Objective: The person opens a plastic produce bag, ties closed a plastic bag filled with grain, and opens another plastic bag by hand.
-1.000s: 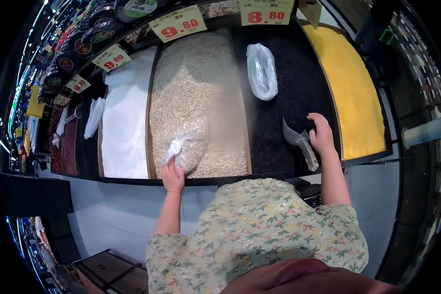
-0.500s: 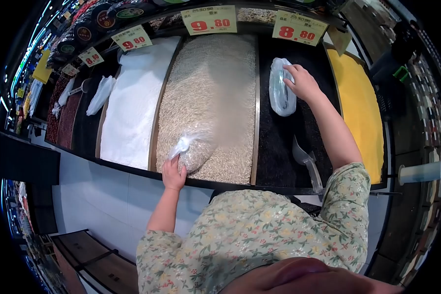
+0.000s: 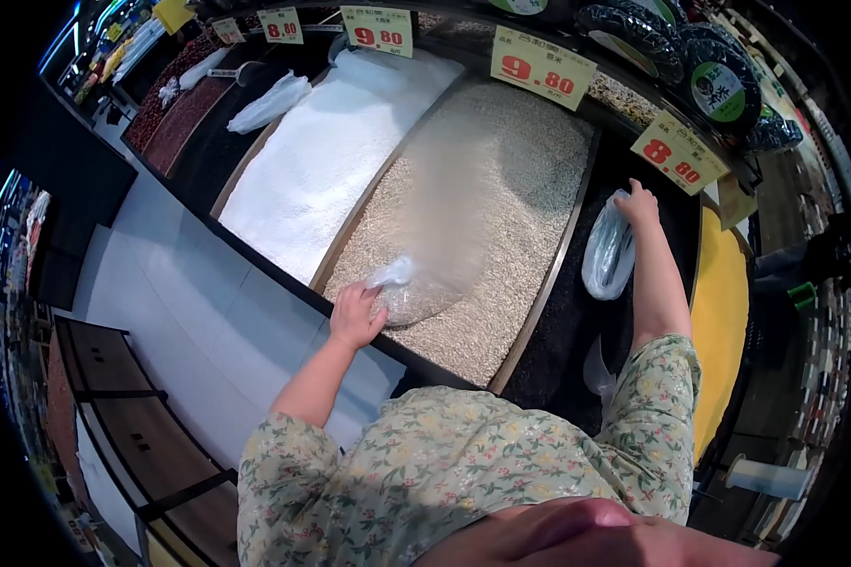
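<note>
My left hand [image 3: 356, 317] is closed on the gathered neck of a clear plastic bag [image 3: 424, 300] with pale grain in it. The bag rests on the near end of the pale grain bin [image 3: 511, 227]. My right hand [image 3: 641, 204] is at the top end of a bundle of clear plastic bags [image 3: 608, 255], its thumb against the plastic and its fingers apart. The bundle lies on the black grain bin [image 3: 560, 331]. A clear plastic scoop [image 3: 596, 367] lies nearer me, partly behind my right sleeve.
White powder or fine grain [image 3: 336, 156] fills the bin to the left, and a yellow one [image 3: 723, 312] lies right. Price cards [image 3: 542, 68] line the back edge beneath dark wrapped packages [image 3: 719, 85]. Another plastic bag [image 3: 269, 102] lies farther left.
The view has turned, so the bins now slant. My right hand has shifted toward the top end of the bag bundle. My left hand still grips the grain bag.
</note>
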The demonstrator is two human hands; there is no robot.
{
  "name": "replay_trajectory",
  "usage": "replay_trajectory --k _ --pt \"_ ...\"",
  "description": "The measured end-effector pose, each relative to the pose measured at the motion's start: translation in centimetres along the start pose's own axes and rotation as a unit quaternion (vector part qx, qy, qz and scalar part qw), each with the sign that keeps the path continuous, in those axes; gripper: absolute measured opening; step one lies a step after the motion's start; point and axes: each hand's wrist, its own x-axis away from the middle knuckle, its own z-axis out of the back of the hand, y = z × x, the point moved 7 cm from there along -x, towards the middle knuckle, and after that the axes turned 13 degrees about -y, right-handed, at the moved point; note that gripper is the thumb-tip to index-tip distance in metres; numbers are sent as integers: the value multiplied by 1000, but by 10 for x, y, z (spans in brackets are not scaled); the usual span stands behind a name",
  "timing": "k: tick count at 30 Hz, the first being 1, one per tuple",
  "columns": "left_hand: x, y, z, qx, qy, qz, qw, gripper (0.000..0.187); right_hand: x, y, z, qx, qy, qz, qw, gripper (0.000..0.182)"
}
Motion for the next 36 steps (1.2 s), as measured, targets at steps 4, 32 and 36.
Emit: replay_trajectory --k 4,32,36 --pt "1 3 3 -11 8 4 1000 47 3 0 9 -57 7 23 998 50" --pt "0 12 0 2 -23 -25 999 45 76 103 46 -447 91 106 884 11" --pt "0 15 2 -14 -8 -25 1000 44 105 123 44 -570 91 116 808 7"
